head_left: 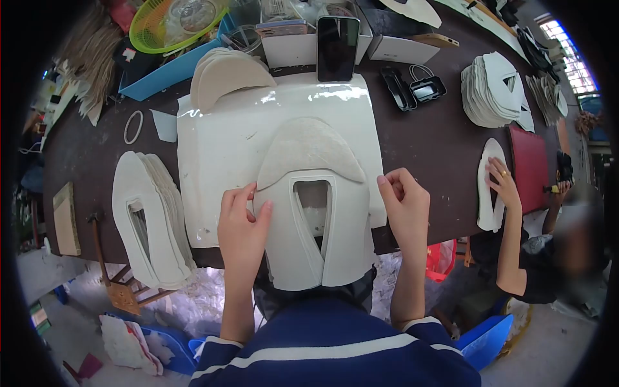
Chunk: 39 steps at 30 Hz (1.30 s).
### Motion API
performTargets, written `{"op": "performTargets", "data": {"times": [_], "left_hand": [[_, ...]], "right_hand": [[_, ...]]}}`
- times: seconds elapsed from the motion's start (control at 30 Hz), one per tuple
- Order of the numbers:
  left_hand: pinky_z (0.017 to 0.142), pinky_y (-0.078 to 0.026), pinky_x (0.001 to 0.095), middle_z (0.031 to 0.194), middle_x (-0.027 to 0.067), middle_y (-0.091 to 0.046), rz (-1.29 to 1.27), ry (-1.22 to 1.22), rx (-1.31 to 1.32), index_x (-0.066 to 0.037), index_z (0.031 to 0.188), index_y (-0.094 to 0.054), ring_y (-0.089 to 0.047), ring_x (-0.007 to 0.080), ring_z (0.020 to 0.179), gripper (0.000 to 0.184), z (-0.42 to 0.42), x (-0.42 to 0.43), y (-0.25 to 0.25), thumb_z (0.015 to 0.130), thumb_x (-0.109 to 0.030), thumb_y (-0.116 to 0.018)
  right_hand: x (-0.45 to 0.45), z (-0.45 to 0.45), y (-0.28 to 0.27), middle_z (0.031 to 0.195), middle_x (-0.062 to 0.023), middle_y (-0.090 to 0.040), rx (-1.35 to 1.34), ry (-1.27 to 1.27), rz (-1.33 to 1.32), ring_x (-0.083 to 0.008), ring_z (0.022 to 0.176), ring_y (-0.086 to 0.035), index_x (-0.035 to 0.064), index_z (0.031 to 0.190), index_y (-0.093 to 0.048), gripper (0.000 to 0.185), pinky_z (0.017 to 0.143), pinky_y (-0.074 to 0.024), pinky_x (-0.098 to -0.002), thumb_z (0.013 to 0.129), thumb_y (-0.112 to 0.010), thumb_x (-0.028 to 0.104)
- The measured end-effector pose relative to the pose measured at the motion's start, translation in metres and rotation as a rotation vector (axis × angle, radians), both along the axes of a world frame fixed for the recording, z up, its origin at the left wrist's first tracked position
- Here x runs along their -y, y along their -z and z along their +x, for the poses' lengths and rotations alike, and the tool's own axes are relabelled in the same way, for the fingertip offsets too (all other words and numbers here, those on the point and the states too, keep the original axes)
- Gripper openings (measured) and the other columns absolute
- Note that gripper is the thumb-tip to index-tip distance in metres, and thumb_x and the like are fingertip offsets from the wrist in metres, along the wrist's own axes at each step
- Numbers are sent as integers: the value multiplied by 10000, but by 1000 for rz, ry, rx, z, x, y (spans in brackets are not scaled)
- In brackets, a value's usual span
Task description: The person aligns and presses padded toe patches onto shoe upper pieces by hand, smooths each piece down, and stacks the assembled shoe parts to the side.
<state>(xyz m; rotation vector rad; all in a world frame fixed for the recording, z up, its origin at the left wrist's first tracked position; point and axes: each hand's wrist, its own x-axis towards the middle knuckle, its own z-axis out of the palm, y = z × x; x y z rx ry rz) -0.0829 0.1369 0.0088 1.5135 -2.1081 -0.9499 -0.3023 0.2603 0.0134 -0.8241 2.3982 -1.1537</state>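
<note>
A stack of pale shoe uppers point(282, 226) with an open slit down the middle lies in front of me, its near end hanging over the table edge. Across its far end rests a curved toe piece point(313, 148). My left hand point(244, 222) is at the stack's left edge, thumb and forefinger apart, fingertips by the toe piece's left corner. To the right of the stack, my right hand point(407, 203) is held with loosely bent fingers, thumb apart from them, nothing visible in it. Beneath the stack is a shiny white sheet point(216, 148).
Another pile of uppers point(138, 219) lies left, near a hammer point(97, 242). Toe pieces point(225, 77) sit behind, beside a standing phone point(338, 48). An open black case point(412, 89) and stacked uppers point(493, 90) are right. A co-worker's hand point(504, 184) touches an upper point(488, 155).
</note>
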Motion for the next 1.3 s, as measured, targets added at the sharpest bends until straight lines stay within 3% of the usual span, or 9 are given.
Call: {"op": "performTargets", "data": {"times": [0.13, 0.23, 0.33, 0.43, 0.73, 0.87, 0.97, 1.07, 1.3], "left_hand": [[668, -459, 289, 1016, 57, -582, -92, -6, 43, -34, 1161, -628, -505, 147, 678, 354, -2, -4, 0, 825, -110, -709], [769, -490, 363, 1068, 66, -582, -93, 1, 106, -42, 1141, -620, -598, 235, 817, 335, -5, -7, -6, 832, -143, -698], [762, -480, 316, 1057, 55, -590, -213, 22, 76, -35, 1149, -621, -557, 190, 811, 349, -1, -8, 4, 823, -122, -709], [845, -482, 382, 1079, 74, -584, -227, 22, 77, -41, 1138, -628, -589, 270, 983, 328, -2, -8, 1, 829, -129, -695], [848, -484, 345, 1031, 82, -609, -390, -12, 47, -52, 1149, -662, -601, 263, 971, 349, -3, -15, 10, 804, -82, -710], [824, -481, 304, 955, 65, -615, -84, -33, -174, -29, 1189, -645, -600, 178, 920, 359, -2, -5, 8, 832, -52, -677], [825, -470, 278, 958, 51, -627, 237, -22, -423, -13, 1229, -619, -590, 123, 894, 359, 3, 2, 6, 872, -52, -634], [811, -470, 252, 1002, 26, -643, 458, 58, -660, 10, 1245, -604, -585, 86, 898, 345, 9, 4, 6, 906, -56, -603], [772, -490, 231, 1016, 28, -654, 689, 120, -798, 5, 1243, -606, -610, 84, 879, 326, 19, 3, -8, 930, -85, -582]], "right_hand": [[2, 9, -13, 556, -35, -430, -49, -87, -45, -120, 494, -396, 1, 867, -636, 135, 486, -323, -319, 881, -660, 133], [2, 16, -19, 562, -47, -448, -52, -102, -60, -128, 496, -418, 6, 869, -638, 130, 492, -342, -314, 878, -661, 134], [2, 24, -24, 594, -67, -499, -52, -153, -80, -159, 507, -471, 19, 885, -642, 122, 507, -379, -319, 877, -660, 140], [4, 34, -28, 643, -84, -552, -81, -229, -89, -194, 533, -525, 33, 911, -644, 117, 523, -410, -330, 877, -657, 144], [17, 57, -43, 757, -109, -617, -27, -431, -180, -226, 607, -592, 24, 945, -637, 113, 580, -472, -342, 879, -641, 116], [35, 55, -27, 858, -96, -625, -101, -557, -247, -193, 725, -591, 20, 1000, -648, 160, 659, -484, -314, 860, -672, 94], [55, 54, -22, 1068, -119, -631, -324, -670, -295, -286, 986, -611, 43, 1079, -632, 269, 831, -496, -385, 830, -685, 129], [72, 53, -11, 1194, -109, -599, -442, -726, -407, -297, 1133, -558, 55, 1147, -617, 348, 928, -466, -376, 822, -699, 150], [73, 48, -16, 1146, -119, -631, -110, -765, -428, -304, 1011, -629, 52, 1171, -604, 347, 834, -524, -367, 840, -676, 132]]}}
